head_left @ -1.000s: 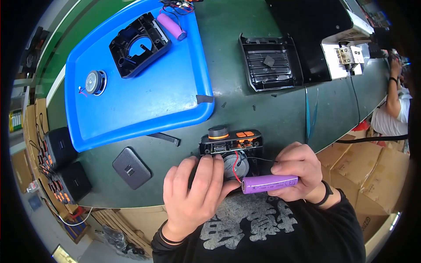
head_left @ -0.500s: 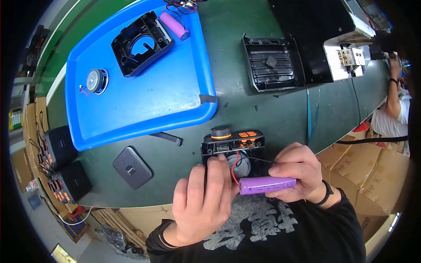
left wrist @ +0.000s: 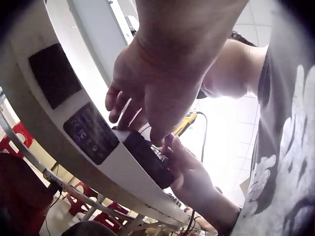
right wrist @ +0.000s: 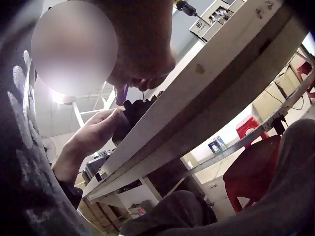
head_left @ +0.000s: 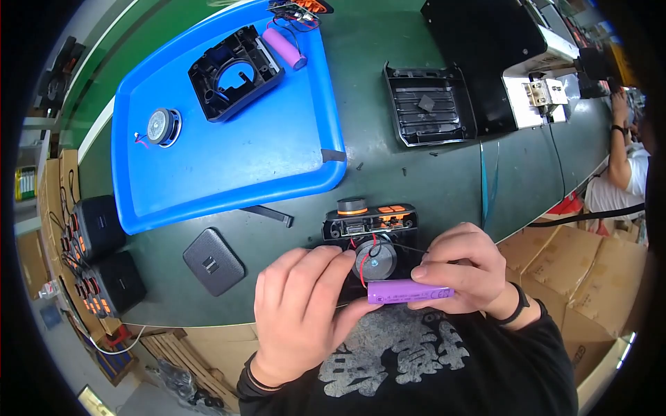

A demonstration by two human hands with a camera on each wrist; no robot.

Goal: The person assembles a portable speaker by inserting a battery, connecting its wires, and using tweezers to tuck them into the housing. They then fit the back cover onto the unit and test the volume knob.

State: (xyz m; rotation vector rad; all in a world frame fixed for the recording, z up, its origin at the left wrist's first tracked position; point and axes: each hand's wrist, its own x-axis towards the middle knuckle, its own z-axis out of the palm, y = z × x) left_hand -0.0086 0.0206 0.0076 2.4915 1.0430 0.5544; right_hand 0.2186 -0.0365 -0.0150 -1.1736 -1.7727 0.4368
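Note:
A purple cylindrical battery (head_left: 409, 291) is pinched between the thumb and fingers of my right hand (head_left: 468, 270), held level over the near side of an opened black speaker housing (head_left: 333, 225). A red wire (head_left: 362, 270) and a black wire run between the battery and the housing. Inside sits a round grey speaker driver (head_left: 376, 260); along the far side are a black knob (head_left: 352, 206) with an orange ring and orange buttons (head_left: 392, 209). My left hand (head_left: 298, 298) grips the housing's left side, its thumb close to the battery's left end.
A blue tray (head_left: 229, 187) holds a black frame (head_left: 236, 73), another driver (head_left: 163, 127) and another purple battery (head_left: 284, 48). A black cover (head_left: 430, 104) lies beside a black machine (head_left: 479, 55). Screws, a dark grille panel (head_left: 214, 261) and stacked speakers (head_left: 111, 281) are also on the green table.
The battery has shifted slightly left with my right hand. My left hand's fingers have drawn back from over the housing to its left edge, uncovering more of the driver.

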